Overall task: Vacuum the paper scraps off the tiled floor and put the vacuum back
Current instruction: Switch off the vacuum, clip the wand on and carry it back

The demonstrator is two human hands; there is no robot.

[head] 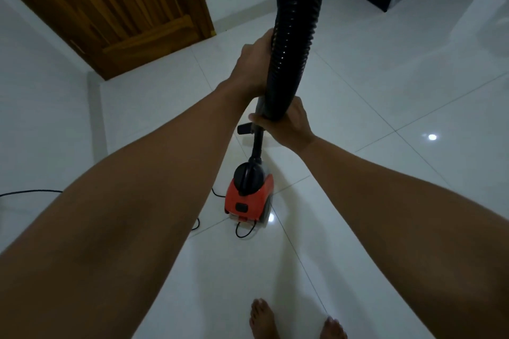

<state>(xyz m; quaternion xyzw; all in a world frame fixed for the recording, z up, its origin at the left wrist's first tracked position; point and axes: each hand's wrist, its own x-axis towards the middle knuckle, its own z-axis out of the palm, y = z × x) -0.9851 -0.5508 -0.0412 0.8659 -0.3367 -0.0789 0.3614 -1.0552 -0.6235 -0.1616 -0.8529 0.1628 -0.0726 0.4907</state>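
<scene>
A black ribbed vacuum hose is held raised by both hands. The left hand is wrapped around its middle, the right hand closed around its lower end. Below, the red vacuum is seen on the white tiled floor, its cord trailing beside it.

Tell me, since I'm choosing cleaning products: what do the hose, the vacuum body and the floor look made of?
Hose: black ribbed flexible plastic, judging by its glossy corrugations and bend. Vacuum body: smooth moulded plastic, orange-red with black parts. Floor: glossy white tiles, probably glazed ceramic or porcelain; grout lines and mirrored light spots show.
</scene>
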